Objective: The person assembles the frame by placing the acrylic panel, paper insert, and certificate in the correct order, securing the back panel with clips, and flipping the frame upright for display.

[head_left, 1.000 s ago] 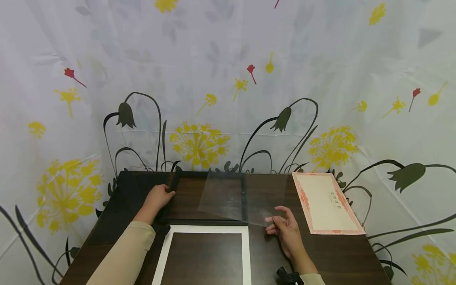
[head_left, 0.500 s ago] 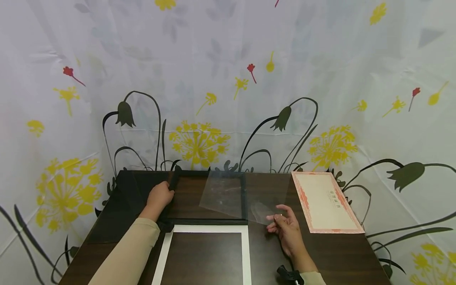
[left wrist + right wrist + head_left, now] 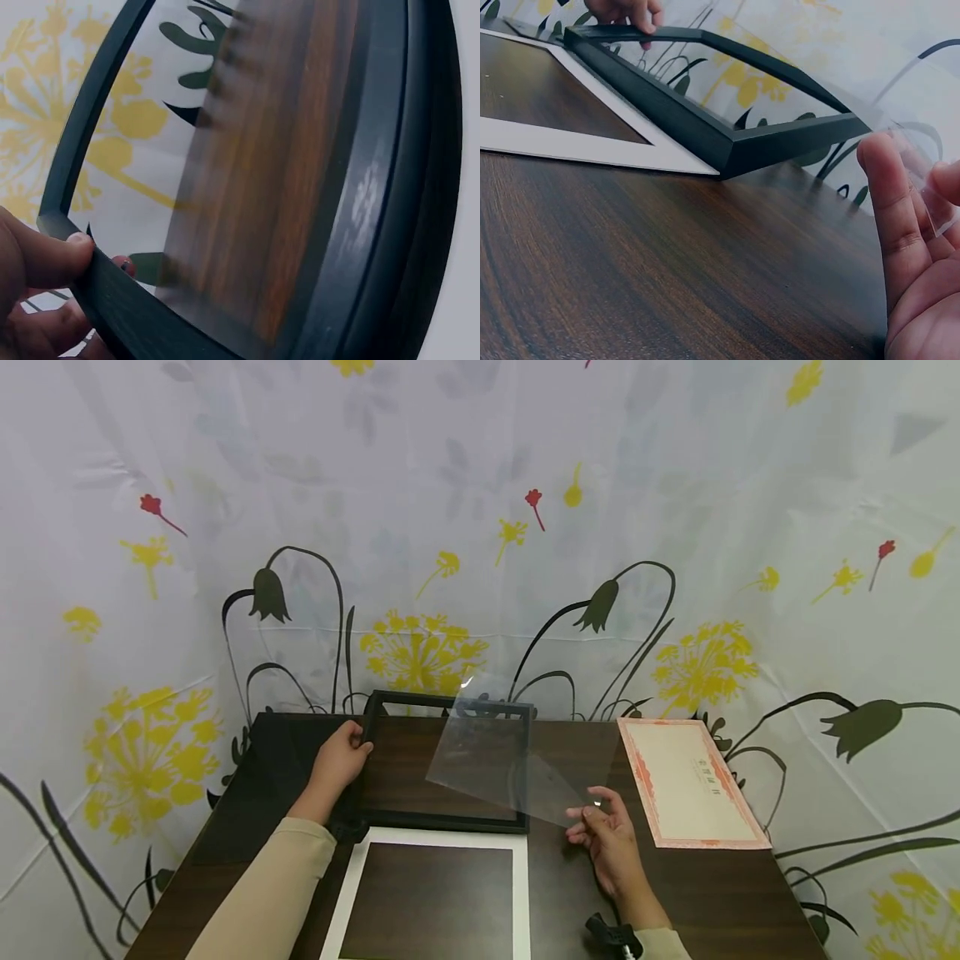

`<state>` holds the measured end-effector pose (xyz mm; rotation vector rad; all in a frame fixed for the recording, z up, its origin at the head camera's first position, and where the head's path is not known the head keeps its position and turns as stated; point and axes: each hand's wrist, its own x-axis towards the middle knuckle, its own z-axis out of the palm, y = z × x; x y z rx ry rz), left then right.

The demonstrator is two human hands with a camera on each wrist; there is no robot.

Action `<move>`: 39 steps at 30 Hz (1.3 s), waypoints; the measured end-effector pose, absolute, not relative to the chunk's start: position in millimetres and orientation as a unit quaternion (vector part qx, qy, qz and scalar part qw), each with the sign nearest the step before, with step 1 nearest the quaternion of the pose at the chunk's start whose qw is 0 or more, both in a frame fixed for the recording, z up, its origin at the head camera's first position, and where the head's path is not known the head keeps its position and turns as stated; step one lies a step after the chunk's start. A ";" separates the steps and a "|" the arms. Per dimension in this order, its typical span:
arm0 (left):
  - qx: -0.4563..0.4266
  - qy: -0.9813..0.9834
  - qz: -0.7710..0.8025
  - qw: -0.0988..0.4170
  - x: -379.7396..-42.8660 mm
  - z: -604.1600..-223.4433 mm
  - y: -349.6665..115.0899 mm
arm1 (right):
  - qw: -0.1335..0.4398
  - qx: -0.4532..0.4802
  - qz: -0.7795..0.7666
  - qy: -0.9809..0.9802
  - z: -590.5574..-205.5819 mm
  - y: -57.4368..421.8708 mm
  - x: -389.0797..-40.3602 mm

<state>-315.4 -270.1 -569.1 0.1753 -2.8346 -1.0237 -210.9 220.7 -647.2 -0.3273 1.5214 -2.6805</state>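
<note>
My left hand grips the left side of a black picture frame, thumb on one face and fingers behind, as the left wrist view shows. The frame is tilted, its far edge raised off the table and its near edge low. A clear plastic sheet hangs at a slant in front of the frame's right part. My right hand pinches the sheet's near right corner between thumb and fingers. In the right wrist view the sheet's corner shows between the fingertips. A white mat border lies just nearer than the frame.
A cream certificate with an orange patterned border lies on the right of the dark wooden table. A flat black panel lies at the left, partly behind my left arm. A flower-print curtain hangs behind the table.
My left hand has lifted the black frame's far edge, so it now tilts up from the table. The clear sheet has risen and tilted too, still in my right hand.
</note>
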 end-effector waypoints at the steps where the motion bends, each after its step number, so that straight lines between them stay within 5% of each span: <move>1: 0.055 -0.933 -0.349 0.066 -315.8 -568.6 -269.5 | 0.019 -0.107 -0.866 0.488 -646.9 220.9 -210.9; 12: 0.047 -0.890 -0.447 0.071 -313.5 -565.0 -267.3 | 0.017 -0.097 -0.876 0.471 -641.9 221.2 -208.8; 24: 0.019 -0.897 -0.431 0.100 -305.5 -552.6 -259.2 | 0.015 -0.182 -0.935 0.304 -644.6 230.6 -207.8; 33: -0.008 -0.904 -0.400 0.152 -297.2 -546.8 -251.2 | 0.014 -0.135 -0.972 0.191 -637.1 236.9 -207.8; 39: -0.040 -0.907 -0.394 0.141 -289.6 -554.0 -248.5 | 0.024 -0.152 -0.977 0.147 -640.9 238.2 -208.6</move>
